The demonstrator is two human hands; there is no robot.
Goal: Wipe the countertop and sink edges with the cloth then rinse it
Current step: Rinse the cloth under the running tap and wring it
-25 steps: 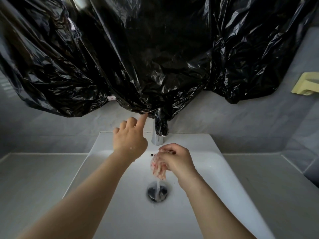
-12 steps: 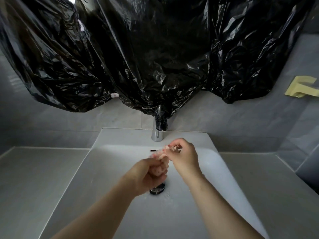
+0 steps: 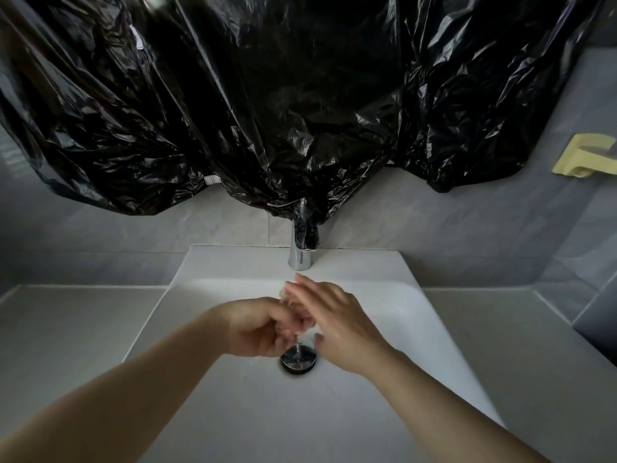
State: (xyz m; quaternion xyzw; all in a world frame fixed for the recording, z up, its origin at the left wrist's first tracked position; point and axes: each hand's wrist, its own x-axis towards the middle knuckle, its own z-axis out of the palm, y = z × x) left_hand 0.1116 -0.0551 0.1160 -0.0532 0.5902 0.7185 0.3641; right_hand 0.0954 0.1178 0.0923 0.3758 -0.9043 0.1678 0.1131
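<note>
Both my hands meet over the white sink [image 3: 233, 264], just above the metal drain [image 3: 298, 359]. My left hand [image 3: 257, 325] is curled into a fist around the small wet pinkish cloth [image 3: 299, 319], and only a sliver of the cloth shows between the hands. My right hand [image 3: 337, 324] has its fingers stretched out flat and lies against the cloth and the left knuckles. A thin drip falls from the hands toward the drain. The chrome faucet [image 3: 300, 259] stands at the back of the basin, and I see no stream from it.
Grey countertop runs to the left [image 3: 66, 329] and to the right [image 3: 500, 332] of the basin. A crinkled black plastic sheet [image 3: 267, 95] hangs over the wall and drapes onto the faucet's top. A yellow fitting [image 3: 587, 157] sits on the right wall.
My left hand came down from the faucet handle and closed on the cloth. My right hand let go its pinch and flattened against the bundle. The running stream has stopped.
</note>
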